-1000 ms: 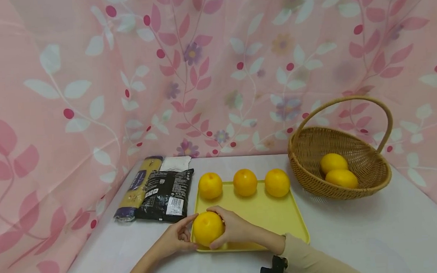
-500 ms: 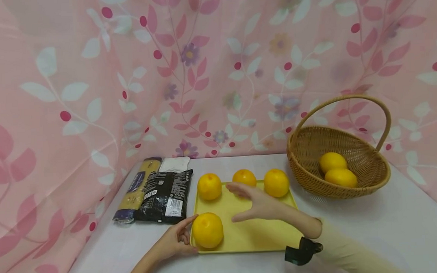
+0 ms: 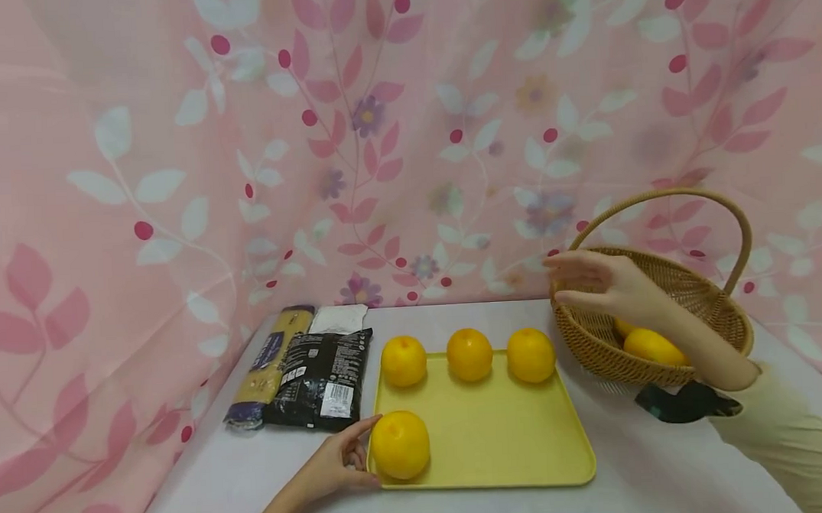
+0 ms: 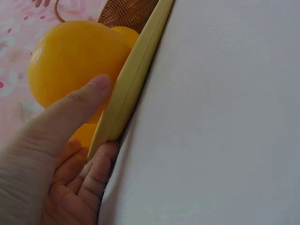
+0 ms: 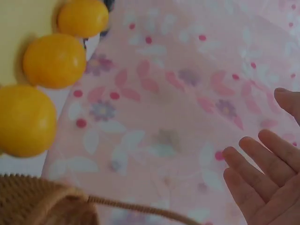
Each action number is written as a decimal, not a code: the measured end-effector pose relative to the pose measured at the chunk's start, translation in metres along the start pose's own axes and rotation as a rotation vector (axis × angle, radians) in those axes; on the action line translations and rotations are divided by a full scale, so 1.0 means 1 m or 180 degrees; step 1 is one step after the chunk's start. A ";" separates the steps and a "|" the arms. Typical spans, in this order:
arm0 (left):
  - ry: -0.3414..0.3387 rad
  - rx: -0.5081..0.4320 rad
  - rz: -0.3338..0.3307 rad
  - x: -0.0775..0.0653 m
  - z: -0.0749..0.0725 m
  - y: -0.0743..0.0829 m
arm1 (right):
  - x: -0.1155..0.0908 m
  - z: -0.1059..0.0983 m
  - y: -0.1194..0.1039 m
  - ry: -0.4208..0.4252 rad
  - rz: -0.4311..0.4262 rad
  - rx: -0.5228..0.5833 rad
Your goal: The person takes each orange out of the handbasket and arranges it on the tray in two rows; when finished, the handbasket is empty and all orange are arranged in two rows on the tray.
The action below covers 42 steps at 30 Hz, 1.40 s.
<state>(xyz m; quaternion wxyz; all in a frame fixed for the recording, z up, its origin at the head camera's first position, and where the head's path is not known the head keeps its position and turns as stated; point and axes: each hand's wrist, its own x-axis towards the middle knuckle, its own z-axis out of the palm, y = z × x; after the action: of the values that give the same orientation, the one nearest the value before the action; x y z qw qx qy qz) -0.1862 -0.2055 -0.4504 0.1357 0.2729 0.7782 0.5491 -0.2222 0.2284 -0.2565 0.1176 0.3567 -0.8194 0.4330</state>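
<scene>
In the head view my left hand [image 3: 332, 463] rests at the front left corner of the yellow tray [image 3: 498, 436], thumb and index finger reaching toward the orange [image 3: 400, 445] there. The left wrist view has the thumb [image 4: 77, 105] across that orange [image 4: 79, 65] beside the tray rim, with the other fingers loosely bent near the tray's edge. My right hand [image 3: 608, 284] hovers before the wicker basket [image 3: 580, 345], fingers extended and holding nothing. Inside the basket lie an orange [image 3: 652, 346] and part of another, mostly hidden by the right arm.
Along the tray's back edge sit a left orange [image 3: 404, 361], a middle orange [image 3: 470, 354] and a right orange [image 3: 531, 355]. Left of the tray lie a black package [image 3: 320, 379], a yellow and purple packet [image 3: 271, 366] and a white packet [image 3: 339, 318]. A floral curtain [image 3: 406, 149] hangs behind.
My right hand has let go of the front left orange and moved right and up, across the tray to the basket. The left hand stays beside that orange.
</scene>
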 end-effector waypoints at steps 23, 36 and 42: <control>-0.0012 0.0000 0.0014 0.003 0.001 -0.010 | -0.044 -0.104 0.067 0.1612 0.1345 -0.0193; 0.0037 -0.0124 -0.0078 0.000 0.003 -0.011 | -0.044 -0.093 0.128 0.1644 0.1803 -0.0757; 0.0029 -0.0073 -0.0116 -0.001 0.004 -0.013 | -0.054 -0.081 0.141 0.1022 0.1994 -0.1024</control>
<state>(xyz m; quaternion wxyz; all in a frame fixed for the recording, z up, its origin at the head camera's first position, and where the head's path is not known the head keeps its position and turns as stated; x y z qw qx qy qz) -0.1867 -0.2060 -0.4638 0.1453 0.2546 0.7773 0.5567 -0.2897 0.3709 -0.3231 0.1608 -0.0063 -0.9173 0.3641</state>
